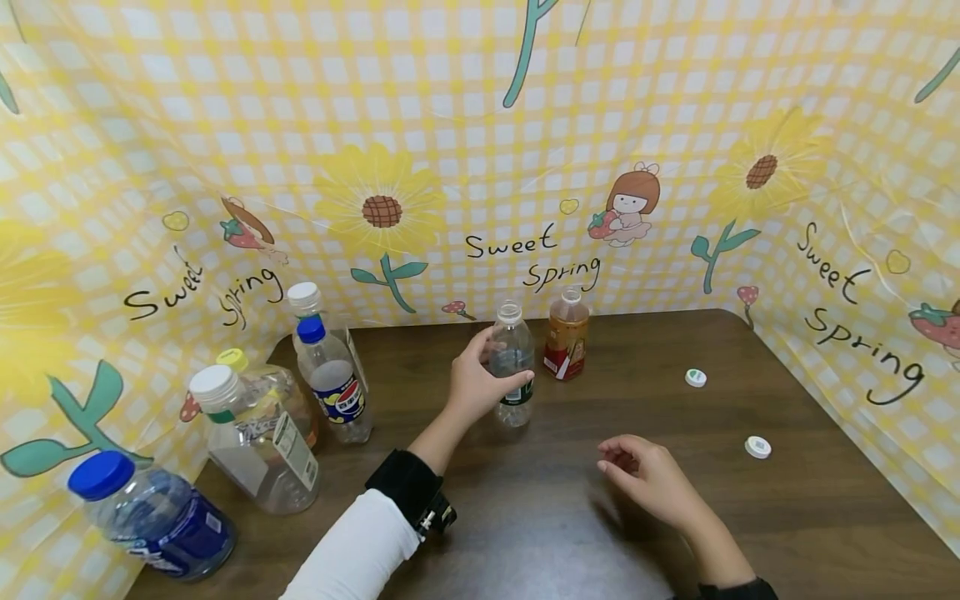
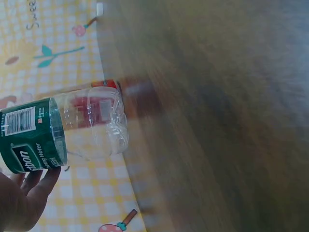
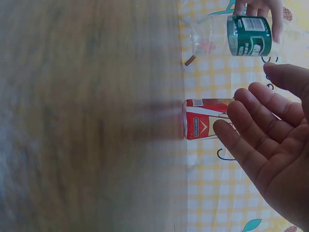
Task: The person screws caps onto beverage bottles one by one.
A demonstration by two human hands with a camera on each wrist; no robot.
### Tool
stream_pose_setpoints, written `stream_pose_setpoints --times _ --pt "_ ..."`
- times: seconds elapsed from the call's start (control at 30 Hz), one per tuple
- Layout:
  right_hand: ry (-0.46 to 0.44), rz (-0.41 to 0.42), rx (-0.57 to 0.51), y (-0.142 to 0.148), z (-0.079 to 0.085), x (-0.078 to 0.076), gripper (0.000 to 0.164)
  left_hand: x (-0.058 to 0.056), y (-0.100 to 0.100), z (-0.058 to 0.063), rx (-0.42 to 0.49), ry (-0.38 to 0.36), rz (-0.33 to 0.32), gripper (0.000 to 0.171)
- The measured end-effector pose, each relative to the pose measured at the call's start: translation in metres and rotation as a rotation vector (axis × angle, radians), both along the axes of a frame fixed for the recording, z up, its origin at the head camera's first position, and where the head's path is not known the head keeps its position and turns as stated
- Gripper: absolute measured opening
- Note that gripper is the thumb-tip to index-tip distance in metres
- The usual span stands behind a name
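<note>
My left hand grips a clear plastic water bottle, fingers behind it and thumb across its front. The bottle stands upright and has no cap; its green label shows in the left wrist view. Just right of it stands an uncapped drink bottle with a red and orange label. Above the table, nearer the front, my right hand holds nothing, its fingers relaxed and slightly bent. Two white bottle caps, one farther back and one nearer, lie on the table to the right.
Several capped bottles line the table's left side: a blue-capped Pepsi bottle, a white-capped clear bottle, a yellow-capped bottle and a blue-labelled bottle among them. A yellow checked cloth hangs around the brown table.
</note>
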State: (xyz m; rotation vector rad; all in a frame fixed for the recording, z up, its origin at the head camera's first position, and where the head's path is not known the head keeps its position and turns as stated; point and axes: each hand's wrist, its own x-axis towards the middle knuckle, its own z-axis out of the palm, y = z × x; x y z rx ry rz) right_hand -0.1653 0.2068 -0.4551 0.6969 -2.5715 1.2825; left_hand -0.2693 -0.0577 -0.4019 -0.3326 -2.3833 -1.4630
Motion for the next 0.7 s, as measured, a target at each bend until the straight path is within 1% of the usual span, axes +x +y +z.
stream_pose_setpoints --times 0.13,0.23,0.5,0.7 --pt "-0.011 0.003 0.004 -0.001 0.000 0.000 0.016 0.014 -0.006 0.003 0.005 0.000 -0.034 0.077" --pt "-0.010 0.006 0.009 -0.001 0.001 0.000 0.016 0.023 -0.010 0.003 -0.002 -0.006 -0.046 0.077" --pt "-0.001 0.009 0.017 -0.002 0.001 -0.001 0.015 0.041 -0.017 0.003 -0.013 0.037 -0.098 0.074" --pt "-0.015 0.018 0.014 -0.003 0.000 -0.002 0.016 0.057 -0.021 0.004 0.003 0.017 -0.135 0.072"
